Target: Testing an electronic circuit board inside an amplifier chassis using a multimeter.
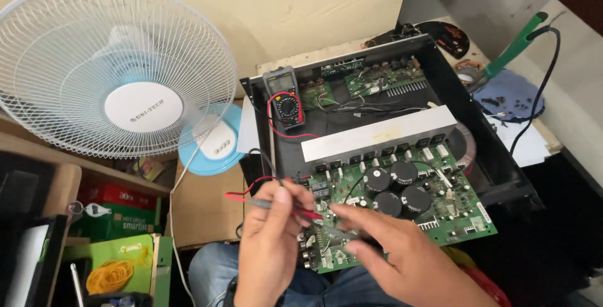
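My left hand (271,238) pinches the thin red test probe (276,205), long axis level, tip pointing right over the green circuit board's (402,206) near-left corner. My right hand (402,253), fingers closed on a second probe, is nearer the contact point.

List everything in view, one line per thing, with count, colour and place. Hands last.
fan: 1, white with pale blue base, left
multimeter: 1, grey with red trim, on chassis rear left
chassis: 1, black, open, centre
circuit board: 1, green, chassis front
capacitors: 4, black, on circuit board
heat sink: 1, silver, across chassis
soldering iron: 1, green handle, upper right
left hand: 1, holds red probe
right hand: 1, fingers on a second probe, over the circuit board
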